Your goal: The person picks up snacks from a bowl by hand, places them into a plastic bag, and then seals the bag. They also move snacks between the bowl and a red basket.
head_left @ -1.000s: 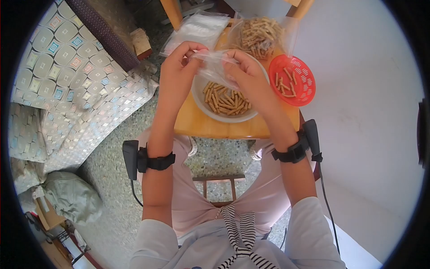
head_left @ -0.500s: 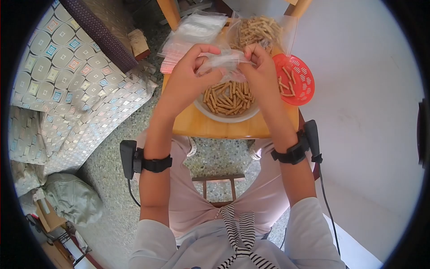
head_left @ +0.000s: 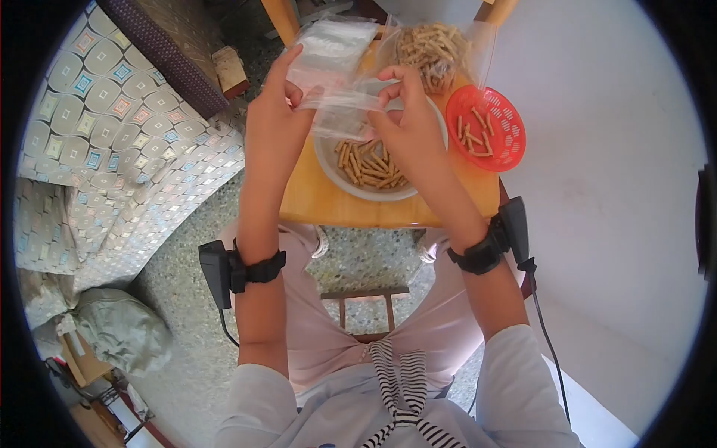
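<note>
A small clear plastic zip bag (head_left: 340, 119) is stretched between my two hands above the bowl. My left hand (head_left: 278, 123) grips its left end at the thumb, with the index finger pointing up and away. Thumb and fingers of my right hand (head_left: 411, 123) pinch the right end near the top strip. Below, a white bowl (head_left: 377, 197) holds short brown stick-shaped pieces (head_left: 370, 168), partly hidden by the bag and my right hand. Behind my left hand lies a stack of flat clear bags (head_left: 336, 45).
A large clear bag of brown sticks (head_left: 433, 48) sits at the back of the wooden chair seat (head_left: 321, 205). To the right, a red plastic basket (head_left: 511, 142) contains several sticks. Patterned fabric (head_left: 127, 112) covers furniture at left; a white wall (head_left: 612, 149) stands at right.
My hands have shifted left with the bag, which was bunched up and now hangs flatter and wider. My left index finger has lifted away from it.
</note>
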Available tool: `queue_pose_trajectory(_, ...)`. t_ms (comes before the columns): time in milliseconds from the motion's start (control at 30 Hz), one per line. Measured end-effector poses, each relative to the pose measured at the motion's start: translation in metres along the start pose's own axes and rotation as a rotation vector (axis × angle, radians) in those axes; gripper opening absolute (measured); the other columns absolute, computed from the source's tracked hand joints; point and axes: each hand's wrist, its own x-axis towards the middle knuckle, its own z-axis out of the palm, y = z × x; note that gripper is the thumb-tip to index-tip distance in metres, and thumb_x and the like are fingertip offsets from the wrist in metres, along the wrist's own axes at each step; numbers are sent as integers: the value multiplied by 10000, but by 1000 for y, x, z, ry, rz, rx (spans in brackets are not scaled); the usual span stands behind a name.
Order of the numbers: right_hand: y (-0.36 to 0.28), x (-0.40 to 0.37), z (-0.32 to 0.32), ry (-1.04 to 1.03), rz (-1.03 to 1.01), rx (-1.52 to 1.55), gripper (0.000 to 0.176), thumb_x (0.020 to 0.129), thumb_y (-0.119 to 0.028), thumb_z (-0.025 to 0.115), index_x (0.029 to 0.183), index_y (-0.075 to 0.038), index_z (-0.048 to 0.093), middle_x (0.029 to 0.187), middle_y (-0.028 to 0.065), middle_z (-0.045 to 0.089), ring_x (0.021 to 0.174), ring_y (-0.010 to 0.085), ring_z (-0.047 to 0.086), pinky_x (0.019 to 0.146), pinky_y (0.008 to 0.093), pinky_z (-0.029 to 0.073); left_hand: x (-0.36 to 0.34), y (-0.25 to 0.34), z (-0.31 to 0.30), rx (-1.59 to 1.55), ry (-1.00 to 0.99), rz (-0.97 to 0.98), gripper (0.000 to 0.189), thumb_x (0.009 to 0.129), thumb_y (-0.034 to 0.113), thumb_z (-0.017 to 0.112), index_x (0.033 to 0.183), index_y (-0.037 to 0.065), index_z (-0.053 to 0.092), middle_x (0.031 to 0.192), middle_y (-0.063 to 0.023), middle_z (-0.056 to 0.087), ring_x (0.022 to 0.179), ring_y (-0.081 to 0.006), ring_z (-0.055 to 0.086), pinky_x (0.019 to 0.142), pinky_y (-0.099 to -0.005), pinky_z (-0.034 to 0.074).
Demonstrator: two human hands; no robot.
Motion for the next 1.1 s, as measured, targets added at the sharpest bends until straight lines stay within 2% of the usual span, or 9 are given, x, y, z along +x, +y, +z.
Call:
queue_pose_trajectory(67, 0, 2, 0, 62, -90, -199, 404, 841, 25, 616, 1204, -87, 478, 947, 95, 522, 605, 202, 639, 604, 302, 502, 3, -10, -2, 86, -172, 91, 617, 838, 166, 736, 1418, 163, 526, 761, -52, 550, 693, -177, 581, 677, -313, 489)
queue_pose_trajectory(200, 8, 6, -3, 60, -64, -224, 442, 828, -14, 659, 1234, -100, 507, 1006, 109, 549, 691, 224, 647, 662, 323, 519, 1, -6, -7, 25, -261, 171, 612, 813, 207, 775, 1384, 156, 564, 775, -47, 566, 700, -172, 584, 675, -311, 490)
queue_pose_trajectory(300, 9, 5, 1, -6, -167, -310, 501, 838, -102, 701, 1300, -103, 507, 1082, 124, 578, 835, 233, 656, 728, 358, 525, 3, -11, -19, 54, -306, 51, 508, 807, 102, 768, 1297, 138, 641, 777, -14, 539, 663, -126, 520, 692, -278, 478)
queue_pose_trajectory(400, 10, -2, 7, -114, -117, -320, 547, 847, -219, 732, 1331, -96, 510, 1165, 154, 588, 943, 283, 648, 789, 398, 524, 7, -23, -36, 145, -270, 29, 299, 851, 162, 735, 1137, 83, 696, 754, -43, 587, 674, -126, 543, 682, -293, 477)
queue_pose_trajectory(467, 26, 2, 7, -31, -345, -478, 534, 858, -286, 732, 1307, -83, 527, 1199, 174, 586, 960, 334, 650, 805, 429, 526, 9, -27, -47, 327, -269, -55, 257, 896, 266, 685, 1028, 45, 692, 743, -98, 625, 675, -179, 588, 683, -323, 487)
queue_pose_trajectory(600, 31, 2, -14, -84, -332, -669, 489, 826, -259, 749, 1253, -82, 589, 1214, 181, 590, 989, 368, 642, 829, 452, 526, 9, -39, -62, 563, -271, -101, 325, 907, 341, 651, 1016, 37, 690, 765, -144, 635, 685, -259, 615, 679, -363, 486)
queue_pose_trajectory(667, 35, -1, -25, -272, -241, -947, 405, 785, -204, 761, 1163, -95, 661, 1172, 158, 607, 989, 351, 650, 835, 457, 533, 6, -48, -65, 558, -208, -41, 340, 895, 357, 658, 1034, 50, 703, 782, -152, 656, 712, -328, 625, 683, -390, 485)
queue_pose_trajectory(800, 44, -9, -26, -334, -318, -1120, 355, 746, -164, 768, 1092, -122, 699, 1090, 129, 627, 979, 336, 660, 827, 454, 541, 6, -47, -70, 509, -169, -60, 353, 881, 361, 672, 1077, 70, 710, 776, -144, 655, 733, -307, 653, 678, -385, 489)
queue_pose_trajectory(1100, 40, 1, -17, -391, -39, -1125, 193, 757, -209, 775, 938, -154, 734, 973, 70, 672, 932, 289, 683, 794, 449, 534, -1, -40, -53, 553, -364, -187, 488, 859, 496, 702, 1143, 98, 701, 782, -122, 671, 758, -267, 673, 693, -365, 499)
